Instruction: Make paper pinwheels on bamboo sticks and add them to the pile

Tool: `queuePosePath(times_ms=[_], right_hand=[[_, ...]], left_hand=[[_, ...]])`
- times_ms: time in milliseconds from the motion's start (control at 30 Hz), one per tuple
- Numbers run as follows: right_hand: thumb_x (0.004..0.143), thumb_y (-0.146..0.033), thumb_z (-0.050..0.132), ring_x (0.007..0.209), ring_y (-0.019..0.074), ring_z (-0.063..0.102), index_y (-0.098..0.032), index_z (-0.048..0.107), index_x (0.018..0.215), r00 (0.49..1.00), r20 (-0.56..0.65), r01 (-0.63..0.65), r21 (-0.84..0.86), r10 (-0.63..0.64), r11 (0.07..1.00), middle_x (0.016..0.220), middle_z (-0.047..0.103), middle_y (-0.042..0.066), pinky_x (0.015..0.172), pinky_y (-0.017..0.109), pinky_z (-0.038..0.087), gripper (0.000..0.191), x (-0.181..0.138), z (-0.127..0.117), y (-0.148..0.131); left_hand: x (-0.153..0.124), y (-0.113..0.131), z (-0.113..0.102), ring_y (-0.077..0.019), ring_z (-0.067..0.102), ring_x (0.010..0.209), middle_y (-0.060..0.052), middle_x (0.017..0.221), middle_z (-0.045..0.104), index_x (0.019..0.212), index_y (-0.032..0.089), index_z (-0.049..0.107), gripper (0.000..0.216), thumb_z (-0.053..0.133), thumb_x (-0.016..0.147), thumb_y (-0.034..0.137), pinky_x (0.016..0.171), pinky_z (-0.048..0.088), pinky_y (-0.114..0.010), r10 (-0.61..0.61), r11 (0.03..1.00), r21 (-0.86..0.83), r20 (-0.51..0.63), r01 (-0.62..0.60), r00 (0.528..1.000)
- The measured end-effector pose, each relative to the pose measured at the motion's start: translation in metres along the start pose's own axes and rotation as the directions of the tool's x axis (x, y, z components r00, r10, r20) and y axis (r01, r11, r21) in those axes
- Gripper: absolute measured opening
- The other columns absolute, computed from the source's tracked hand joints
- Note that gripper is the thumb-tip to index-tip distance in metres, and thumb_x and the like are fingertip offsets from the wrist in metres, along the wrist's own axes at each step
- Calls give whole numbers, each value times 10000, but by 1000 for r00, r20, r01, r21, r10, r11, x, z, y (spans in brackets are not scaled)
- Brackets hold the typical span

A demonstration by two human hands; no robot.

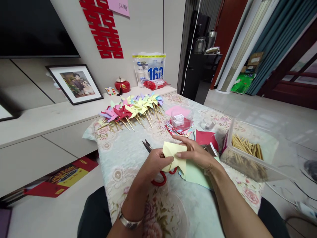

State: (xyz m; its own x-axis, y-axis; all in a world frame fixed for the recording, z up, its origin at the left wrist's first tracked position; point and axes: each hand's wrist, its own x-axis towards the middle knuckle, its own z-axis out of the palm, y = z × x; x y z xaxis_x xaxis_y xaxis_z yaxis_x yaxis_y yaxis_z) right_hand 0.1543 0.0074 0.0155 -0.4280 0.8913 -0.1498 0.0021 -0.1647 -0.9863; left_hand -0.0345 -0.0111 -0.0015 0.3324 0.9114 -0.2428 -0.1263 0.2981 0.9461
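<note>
My left hand point(155, 163) and my right hand point(198, 153) both pinch a pale yellow folded paper square point(174, 155) above the flowered tablecloth point(123, 155). Red-handled scissors point(158, 172) lie under my left hand, their blades poking out past it toward the far side. Under my right hand lies a light green paper sheet point(195, 173). Red paper point(206, 137) sits just beyond my right hand.
A row of finished paper pinwheels point(132, 109) on sticks lies at the table's far end. A small clear tub point(181, 119) stands on pink paper. A clear plastic box of wooden sticks point(247, 148) is at the right. A framed photo point(75, 84) leans on the ledge at the left.
</note>
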Motion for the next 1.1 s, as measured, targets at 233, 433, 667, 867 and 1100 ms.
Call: queuePosePath(times_ms=[233, 433, 667, 867, 1100], right_hand=[[677, -174, 742, 816, 196, 640, -242, 534, 1410, 999, 32, 14, -232, -7, 973, 1017, 689, 40, 658, 279, 500, 765, 2, -5, 5], [648, -103, 693, 1090, 271, 639, -184, 563, 1389, 996, 29, 85, -419, -80, 904, 1334, 628, 106, 923, 381, 512, 757, 3, -4, 5], [653, -108, 666, 1262, 302, 562, -177, 573, 1382, 993, 49, 120, -526, -111, 842, 1444, 559, 105, 1084, 447, 417, 739, 5, -3, 7], [639, -89, 639, 1178, 305, 607, -172, 615, 1327, 993, 48, 120, -537, -112, 835, 1368, 618, 103, 1030, 447, 458, 694, 3, 1, 2], [664, -75, 629, 1109, 276, 635, -224, 647, 1275, 988, 110, 150, -492, -110, 858, 1242, 684, 47, 994, 417, 473, 629, 2, 2, 0]], left_hand=[[6, -11, -2, -199, 657, 617, -79, 755, 751, 823, 125, 762, 224, 690, 642, 236, 562, 489, -261, 5, 990, 144, -1, -5, 1000], [12, -20, -6, -227, 675, 673, -75, 783, 750, 843, 114, 752, 268, 639, 641, 250, 577, 498, -276, 9, 961, 274, 36, -19, 999], [13, -25, -6, -219, 675, 654, -62, 741, 744, 803, 134, 753, 208, 666, 639, 229, 536, 480, -244, 52, 958, 284, -3, -49, 999], [12, -21, -2, -198, 666, 615, -55, 754, 744, 857, 143, 726, 240, 631, 639, 183, 545, 496, -255, 49, 979, 197, 7, -50, 999], [8, -13, 1, -175, 649, 599, -38, 736, 732, 821, 146, 707, 211, 626, 628, 173, 558, 504, -258, 17, 989, 147, 32, -21, 999]])
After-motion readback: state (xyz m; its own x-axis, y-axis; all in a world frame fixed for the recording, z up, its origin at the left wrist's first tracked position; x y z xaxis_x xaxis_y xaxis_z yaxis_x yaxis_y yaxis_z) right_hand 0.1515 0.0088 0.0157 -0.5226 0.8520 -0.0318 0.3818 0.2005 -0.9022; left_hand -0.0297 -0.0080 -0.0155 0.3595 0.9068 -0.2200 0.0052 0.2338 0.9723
